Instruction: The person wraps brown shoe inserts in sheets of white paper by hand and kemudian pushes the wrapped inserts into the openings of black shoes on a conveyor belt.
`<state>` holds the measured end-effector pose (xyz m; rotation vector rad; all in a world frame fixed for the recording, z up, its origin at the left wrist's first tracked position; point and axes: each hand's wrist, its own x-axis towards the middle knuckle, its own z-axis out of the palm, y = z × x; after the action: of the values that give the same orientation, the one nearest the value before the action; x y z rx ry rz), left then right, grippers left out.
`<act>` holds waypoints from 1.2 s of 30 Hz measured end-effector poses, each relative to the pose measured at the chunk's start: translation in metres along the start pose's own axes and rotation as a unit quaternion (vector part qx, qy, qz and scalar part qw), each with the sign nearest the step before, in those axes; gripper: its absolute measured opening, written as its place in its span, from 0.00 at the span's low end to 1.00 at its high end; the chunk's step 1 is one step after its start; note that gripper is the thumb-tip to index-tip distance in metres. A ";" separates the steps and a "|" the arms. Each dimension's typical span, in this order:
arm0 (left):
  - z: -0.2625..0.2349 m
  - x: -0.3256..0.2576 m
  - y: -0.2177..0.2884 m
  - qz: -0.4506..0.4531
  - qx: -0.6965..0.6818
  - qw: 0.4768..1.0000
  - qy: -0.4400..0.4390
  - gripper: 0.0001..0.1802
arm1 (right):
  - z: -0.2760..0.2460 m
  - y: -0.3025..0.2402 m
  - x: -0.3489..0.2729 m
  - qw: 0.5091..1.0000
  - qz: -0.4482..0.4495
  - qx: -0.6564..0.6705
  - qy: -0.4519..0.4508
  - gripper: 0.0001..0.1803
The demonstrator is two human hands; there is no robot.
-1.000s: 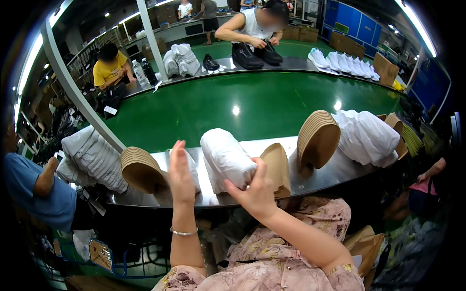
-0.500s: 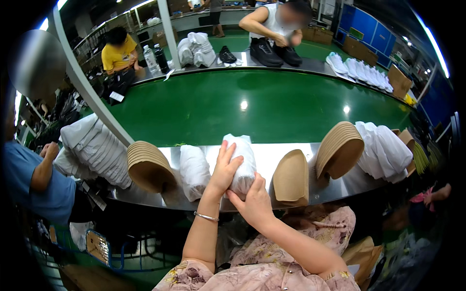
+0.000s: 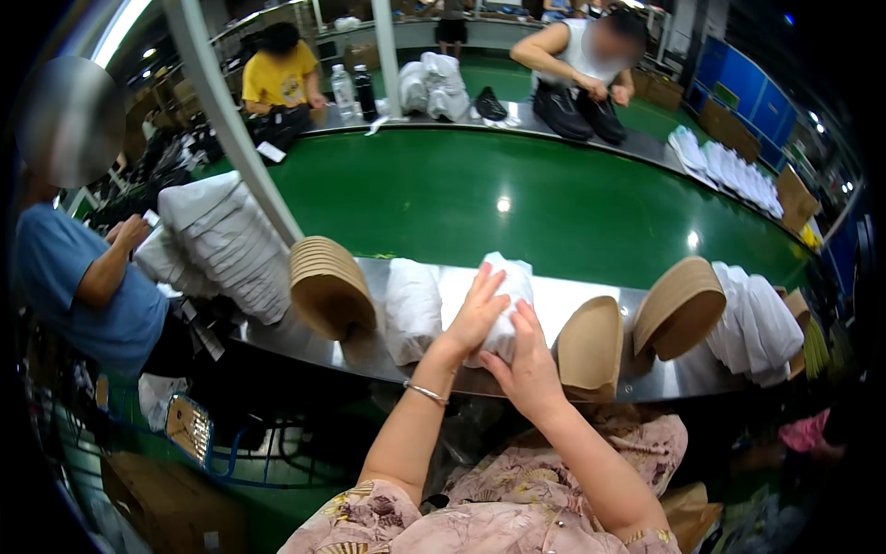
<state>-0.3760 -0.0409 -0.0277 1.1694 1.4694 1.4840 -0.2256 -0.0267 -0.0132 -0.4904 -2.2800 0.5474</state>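
Between both hands: a white-wrapped bundle (image 3: 519, 275), straight ahead of the wearer at the steel bench (image 3: 454, 288); its contents are hidden.
Bundle's long axis: running away from the body, near end toward the wearer, far end toward the green surface (image 3: 415, 208).
Left hand (image 3: 473, 321): touching the bundle's left and upper side, fingers extended and spread over it rather than curled round; the fingertips reach closer to the far end.
Right hand (image 3: 532, 369): nearer the near end, thumb toward the left and fingers along the right side, narrowed around that end in a hold.
Gap underneath: cannot tell whether the bundle rests fully on the steel.
Left of the bundle: a 2nd white-wrapped bundle (image 3: 413, 312), just beside, lying roughly parallel and untouched; past it, a nested stack of brown molded inserts (image 3: 325, 282).
Right of the bundle: 1 single brown insert (image 3: 591, 346), near the right hand but apart; beyond it, another brown insert stack (image 3: 685, 300), then white-wrapped items (image 3: 757, 319).
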 end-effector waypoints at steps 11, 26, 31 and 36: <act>-0.008 -0.060 0.074 0.233 0.211 0.924 0.217 0.24 | -0.015 -0.014 0.004 0.998 0.002 -0.063 -0.031 0.34; -0.211 -0.074 0.081 0.080 0.360 0.924 0.102 0.16 | 0.053 -0.096 0.107 0.976 -0.207 -0.026 -0.056 0.05; -0.197 -0.080 0.078 0.110 0.442 0.884 0.102 0.17 | 0.090 -0.106 0.121 0.978 -0.190 -0.050 -0.073 0.07; -0.196 -0.085 0.081 0.097 0.431 0.891 0.101 0.19 | 0.093 -0.115 0.127 0.958 -0.228 -0.143 -0.096 0.07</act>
<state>-0.5259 -0.1918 0.0569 1.7427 2.3360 1.0874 -0.3987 -0.0826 0.0585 -0.0334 -2.5627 0.0343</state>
